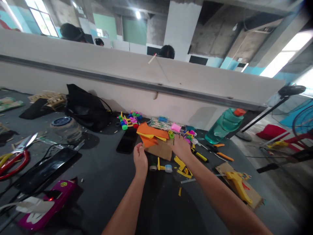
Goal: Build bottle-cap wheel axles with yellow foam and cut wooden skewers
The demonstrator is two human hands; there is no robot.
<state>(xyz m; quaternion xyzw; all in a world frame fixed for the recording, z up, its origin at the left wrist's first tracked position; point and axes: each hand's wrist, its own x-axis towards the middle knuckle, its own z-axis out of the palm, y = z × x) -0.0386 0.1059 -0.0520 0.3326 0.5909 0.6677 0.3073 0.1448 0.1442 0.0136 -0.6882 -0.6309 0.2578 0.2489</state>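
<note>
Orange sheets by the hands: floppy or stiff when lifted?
The orange sheets look thin, so they are probably floppy and light. Their loose, overlapping pieces may slide apart when lifted off the cardboard.

Sheets of orange craft paper point(149, 131) overlap brown cardboard point(158, 150) near the middle of the dark grey bench point(102, 192). Toward its back edge stand a translucent teal water bottle point(220, 128) with an orange cap point(239, 112), and a cluster of green, blue, pink and red bottle caps point(129, 119). A yellow glue gun point(237, 185) lies near the right edge, and red-handled scissors point(15, 165) near the left.
</note>
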